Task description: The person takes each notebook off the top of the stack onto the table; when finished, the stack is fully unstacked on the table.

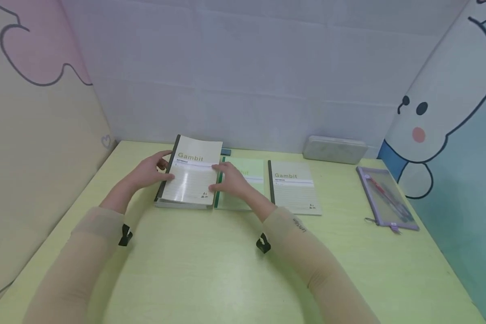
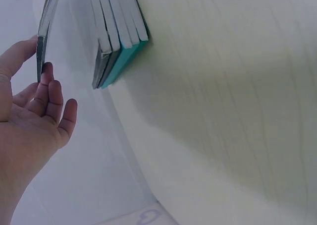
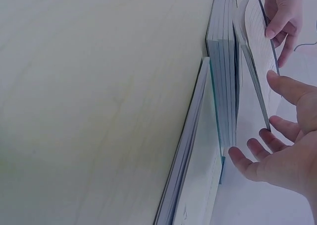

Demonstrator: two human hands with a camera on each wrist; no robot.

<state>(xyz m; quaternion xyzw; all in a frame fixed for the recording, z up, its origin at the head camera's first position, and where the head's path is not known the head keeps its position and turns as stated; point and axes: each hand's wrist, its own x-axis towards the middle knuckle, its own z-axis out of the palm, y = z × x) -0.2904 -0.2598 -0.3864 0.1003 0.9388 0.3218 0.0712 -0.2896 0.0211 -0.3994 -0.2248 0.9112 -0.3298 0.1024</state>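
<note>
Head view above, wrist views nearer — notebook (image 1: 192, 180)

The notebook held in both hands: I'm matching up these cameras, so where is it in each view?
Head: held notebook left of centre, between left hand and right hand.
Left wrist: held notebook at top left, edge-on.
Right wrist: held notebook at upper right.
Shared landmark: the notebook stack, peeking out below it in head, right of it in left wrist, left of it in right wrist.

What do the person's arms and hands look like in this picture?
The left hand and right hand are ungloved. The left sleeve and right sleeve are long and beige; dark lettering marks the right one. A small black piece shows beside the left cuff, another beside the right.
</note>
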